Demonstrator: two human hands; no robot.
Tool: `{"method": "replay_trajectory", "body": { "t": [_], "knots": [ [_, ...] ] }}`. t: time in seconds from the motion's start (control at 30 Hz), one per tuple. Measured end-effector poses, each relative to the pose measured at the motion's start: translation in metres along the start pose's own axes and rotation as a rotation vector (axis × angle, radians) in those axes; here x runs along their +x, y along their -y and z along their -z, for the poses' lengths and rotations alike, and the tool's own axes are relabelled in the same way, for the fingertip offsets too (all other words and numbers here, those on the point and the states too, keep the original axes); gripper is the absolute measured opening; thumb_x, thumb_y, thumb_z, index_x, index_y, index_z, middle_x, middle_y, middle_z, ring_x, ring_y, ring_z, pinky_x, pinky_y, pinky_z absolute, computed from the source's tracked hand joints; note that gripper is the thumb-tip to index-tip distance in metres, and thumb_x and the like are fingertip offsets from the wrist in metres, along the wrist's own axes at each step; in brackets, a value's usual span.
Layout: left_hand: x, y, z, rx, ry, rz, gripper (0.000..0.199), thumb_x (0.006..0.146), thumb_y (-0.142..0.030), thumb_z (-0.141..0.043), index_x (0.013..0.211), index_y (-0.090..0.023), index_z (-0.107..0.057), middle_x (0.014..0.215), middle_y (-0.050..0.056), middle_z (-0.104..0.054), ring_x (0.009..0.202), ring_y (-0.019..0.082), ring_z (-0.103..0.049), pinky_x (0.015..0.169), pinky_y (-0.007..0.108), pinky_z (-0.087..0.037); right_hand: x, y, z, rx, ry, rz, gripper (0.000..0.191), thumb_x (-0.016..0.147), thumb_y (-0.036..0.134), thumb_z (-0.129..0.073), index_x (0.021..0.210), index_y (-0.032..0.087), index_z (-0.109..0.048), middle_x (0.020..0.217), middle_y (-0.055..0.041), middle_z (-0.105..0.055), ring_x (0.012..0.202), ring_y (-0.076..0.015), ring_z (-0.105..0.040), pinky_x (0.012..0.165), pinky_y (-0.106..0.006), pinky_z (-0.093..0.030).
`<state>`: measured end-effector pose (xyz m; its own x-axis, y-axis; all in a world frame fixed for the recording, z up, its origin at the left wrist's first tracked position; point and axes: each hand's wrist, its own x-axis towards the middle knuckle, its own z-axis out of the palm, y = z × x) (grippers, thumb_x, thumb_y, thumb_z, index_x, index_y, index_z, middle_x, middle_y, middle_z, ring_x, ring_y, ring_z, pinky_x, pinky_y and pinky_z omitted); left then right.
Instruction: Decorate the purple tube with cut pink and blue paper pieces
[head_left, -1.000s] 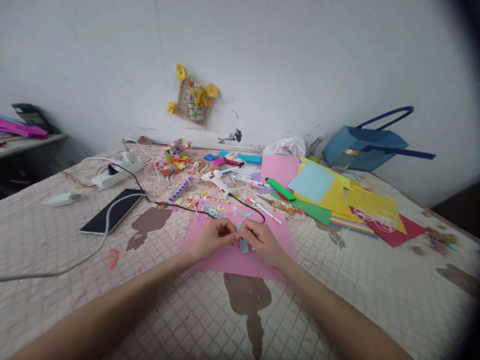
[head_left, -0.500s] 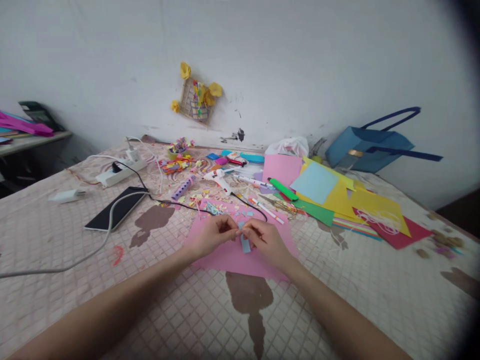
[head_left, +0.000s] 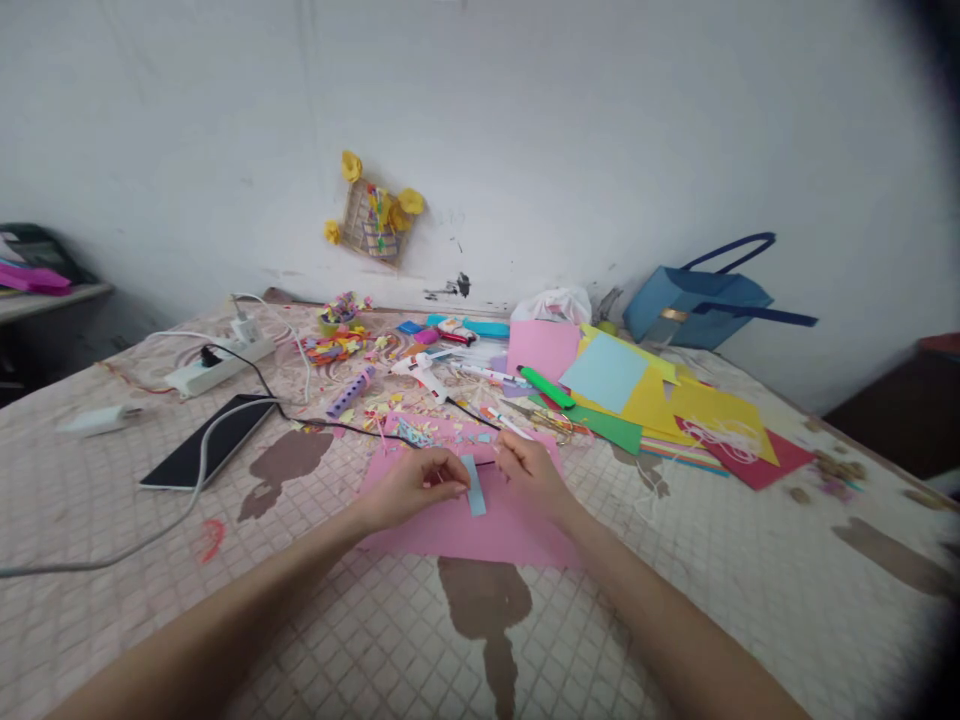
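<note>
My left hand (head_left: pixel 416 485) is closed in a loose pinch over the pink paper sheet (head_left: pixel 450 535), just left of a pale blue paper strip (head_left: pixel 475 490). Whatever sits between its fingertips is too small to make out. To the right of the strip, my right hand (head_left: pixel 529 470) has its thumb and fingers pressed together; anything in them is hidden. The strip lies slanted on the pink sheet. A dark cord (head_left: pixel 486 463) shows between the hands. Behind them, tiny blue paper bits (head_left: pixel 420 430) and a white marker (head_left: pixel 514 424) lie at the sheet's far edge.
A white glue gun (head_left: pixel 424 375) lies beyond the sheet, near a purple tube (head_left: pixel 351 391) and green cutter (head_left: pixel 546 386). Coloured papers (head_left: pixel 607 372) and a blue bag (head_left: pixel 690 305) are at right. A black phone (head_left: pixel 210 440), cables and a power strip (head_left: pixel 221 367) occupy the left.
My hands have moved apart, the right one away to the right, uncovering more of the blue strip. The whole view has shifted slightly.
</note>
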<state>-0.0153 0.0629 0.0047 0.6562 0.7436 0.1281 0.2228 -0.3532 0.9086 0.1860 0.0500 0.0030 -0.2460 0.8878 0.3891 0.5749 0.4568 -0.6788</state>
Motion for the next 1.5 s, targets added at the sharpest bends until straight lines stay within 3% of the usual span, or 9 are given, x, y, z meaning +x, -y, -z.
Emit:
{"method": "replay_trajectory", "body": {
  "t": [0.07,0.17,0.27,0.37,0.47,0.87,1.2,1.5],
  "knots": [
    [0.0,0.001,0.0,-0.002,-0.049,-0.004,0.016,0.081,-0.026,-0.051,0.084,-0.013,-0.06,0.079,0.005,-0.063,0.071,0.012,-0.058,0.066,0.025,-0.044,0.004,-0.01,0.006,-0.039,-0.076,-0.042,0.035,0.091,0.03,-0.03,0.058,0.02,-0.036,0.049,0.0045,-0.041,0.048,-0.0105,-0.042,0.052,-0.023,-0.032],
    [0.002,0.004,0.001,-0.003,-0.107,0.001,0.017,0.082,-0.025,-0.048,0.082,-0.013,-0.058,0.073,0.004,-0.062,0.065,0.011,-0.057,0.062,0.024,-0.045,0.01,-0.025,0.019,-0.115,-0.146,-0.082,0.036,0.087,0.034,-0.038,0.054,0.02,-0.038,0.048,0.0034,-0.044,0.05,-0.0115,-0.043,0.054,-0.024,-0.033],
    [0.003,0.006,0.002,0.011,-0.153,0.021,0.022,0.084,-0.03,-0.045,0.077,-0.013,-0.057,0.071,0.003,-0.061,0.06,0.01,-0.055,0.058,0.022,-0.044,0.015,-0.041,0.035,-0.182,-0.197,-0.133,0.021,0.083,0.031,-0.044,0.066,0.019,-0.047,0.056,0.0023,-0.051,0.052,-0.0122,-0.047,0.054,-0.024,-0.033],
    [0.003,0.006,0.002,0.047,-0.188,0.048,0.024,0.084,-0.031,-0.044,0.075,-0.013,-0.056,0.068,0.003,-0.061,0.058,0.01,-0.054,0.056,0.022,-0.044,0.016,-0.056,0.049,-0.242,-0.194,-0.18,0.01,0.078,0.028,-0.049,0.075,0.018,-0.053,0.067,-0.0008,-0.059,0.058,-0.0138,-0.053,0.055,-0.024,-0.035],
    [0.002,0.005,0.001,0.076,-0.195,0.049,0.017,0.082,-0.028,-0.047,0.079,-0.013,-0.056,0.07,0.003,-0.061,0.06,0.011,-0.057,0.058,0.023,-0.045,0.015,-0.065,0.055,-0.304,-0.156,-0.202,0.01,0.076,0.026,-0.05,0.071,0.018,-0.054,0.065,-0.0014,-0.061,0.059,-0.015,-0.054,0.055,-0.025,-0.035],
    [-0.002,0.007,-0.006,0.123,-0.085,-0.005,0.021,0.086,-0.022,-0.036,0.09,-0.015,-0.056,0.071,0.002,-0.061,0.059,0.01,-0.056,0.058,0.021,-0.044,0.013,-0.076,0.045,-0.484,-0.028,-0.192,0.015,0.077,0.025,-0.047,0.066,0.019,-0.055,0.064,-0.0007,-0.061,0.062,-0.0156,-0.054,0.054,-0.025,-0.03],
    [-0.008,-0.001,-0.013,0.371,0.017,-0.086,0.017,0.077,-0.019,-0.053,0.091,-0.019,-0.061,0.081,0.002,-0.06,0.069,0.012,-0.053,0.062,0.021,-0.041,0.011,-0.068,0.039,-0.546,0.024,-0.219,0.01,0.075,0.026,-0.054,0.067,0.019,-0.053,0.064,-0.0002,-0.062,0.061,-0.0152,-0.056,0.051,-0.023,-0.028],
    [-0.01,0.004,-0.019,0.503,0.129,-0.21,0.027,0.072,-0.02,-0.06,0.098,-0.019,-0.057,0.099,0.006,-0.055,0.092,0.019,-0.052,0.079,0.026,-0.042,0.009,-0.064,0.031,-0.574,0.042,-0.176,0.008,0.074,0.022,-0.053,0.067,0.019,-0.052,0.066,-0.0006,-0.058,0.061,-0.014,-0.053,0.052,-0.023,-0.028]
  ]
}}
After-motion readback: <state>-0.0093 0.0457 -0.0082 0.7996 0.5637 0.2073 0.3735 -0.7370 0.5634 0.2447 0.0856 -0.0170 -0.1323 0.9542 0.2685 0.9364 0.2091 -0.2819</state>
